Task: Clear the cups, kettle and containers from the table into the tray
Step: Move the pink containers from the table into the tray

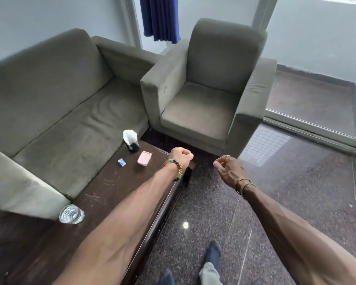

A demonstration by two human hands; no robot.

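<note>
Nearest the camera, the person's feet in dark socks (213,253) stood on the speckled stone floor (286,202) beside the long dark wooden table (103,202). A clear glass cup (71,214) sat on the table's near left part, close to the sofa's armrest. Both bare forearms reached forward. The left hand (181,156), with a beaded bracelet (174,168) at the wrist, was curled into a fist over the table's far right corner and held nothing that could be seen. The right hand (228,167), with thin bangles at the wrist, hung over the floor, apart from the table, its fingers loosely curled and empty.

Farther along the table lay a small blue packet (122,162) and, just right of it, a pink lidded container (144,158). Behind them stood a dark holder with white paper napkins (131,140) at the far end. No tray was in view. Beyond were a grey sofa (60,103) and a grey armchair (206,89), then a blue curtain (160,17).
</note>
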